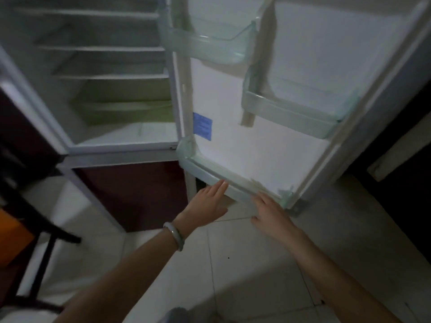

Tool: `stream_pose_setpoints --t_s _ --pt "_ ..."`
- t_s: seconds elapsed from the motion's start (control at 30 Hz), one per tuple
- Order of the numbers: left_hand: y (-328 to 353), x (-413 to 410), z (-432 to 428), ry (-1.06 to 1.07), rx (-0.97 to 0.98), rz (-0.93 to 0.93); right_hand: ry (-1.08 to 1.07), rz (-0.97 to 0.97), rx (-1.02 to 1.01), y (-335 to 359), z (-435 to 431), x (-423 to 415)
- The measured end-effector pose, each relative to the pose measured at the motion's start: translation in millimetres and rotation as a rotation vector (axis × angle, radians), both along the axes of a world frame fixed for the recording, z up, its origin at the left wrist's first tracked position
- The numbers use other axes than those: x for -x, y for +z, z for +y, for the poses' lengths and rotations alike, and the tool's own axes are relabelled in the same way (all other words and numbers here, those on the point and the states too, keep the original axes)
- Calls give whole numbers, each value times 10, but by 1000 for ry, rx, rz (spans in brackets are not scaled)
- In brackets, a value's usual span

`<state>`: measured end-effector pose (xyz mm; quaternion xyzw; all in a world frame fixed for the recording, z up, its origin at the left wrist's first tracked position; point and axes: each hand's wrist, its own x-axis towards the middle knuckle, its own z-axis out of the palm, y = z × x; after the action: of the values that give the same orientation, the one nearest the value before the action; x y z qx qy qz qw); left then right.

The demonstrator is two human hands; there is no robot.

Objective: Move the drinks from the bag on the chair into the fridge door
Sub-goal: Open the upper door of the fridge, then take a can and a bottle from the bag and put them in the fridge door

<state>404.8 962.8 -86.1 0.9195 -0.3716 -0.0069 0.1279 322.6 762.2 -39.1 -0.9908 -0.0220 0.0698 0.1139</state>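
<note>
Here, a person stands before an open fridge (105, 89), both bare hands stretched toward the bottom shelf (210, 176) of the swung-out door (256, 136). The left hand (207, 199), a pale bangle (175, 236) on its wrist, is spread flat with fingertips at the shelf's front lip; the right hand (270, 213) is likewise open, fingers reaching to the lip nearer the door's outer corner. Neither hand holds anything.

No drinks are visible anywhere: the bottom shelf looks bare, as do the two upper door bins (210, 45) (291, 110) and the racks inside the cabinet. At the left edge, blurred, stand the dark frame of a chair (42, 229) and something orange (11, 234) on or by it; whether that is the bag cannot be told from this view.

Judging by the empty shelves and empty hands, the job is at its start, or between trips, with the person seemingly checking or steadying the bottom shelf. The next move calls for a turn left to the chair, a reach into the bag and a firm grip on a drink, then a return to stand it upright behind the shelf's lip.
</note>
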Motion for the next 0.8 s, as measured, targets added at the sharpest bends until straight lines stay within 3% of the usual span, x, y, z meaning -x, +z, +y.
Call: stream_pose_setpoints --t_s 0.1,0.47,0.57,0.8 --pt "166 212 634 168 126 61 99 44 -161 116 455 -233" --pt "581 1401 2852 940 530 159 657 99 -437 508 2874 -456" --pt "614 1693 3326 1064 676 145 751 155 -488 516 3503 -404" --pt "565 2193 4433 1252 748 97 895 238 -509 438 4879 -241"
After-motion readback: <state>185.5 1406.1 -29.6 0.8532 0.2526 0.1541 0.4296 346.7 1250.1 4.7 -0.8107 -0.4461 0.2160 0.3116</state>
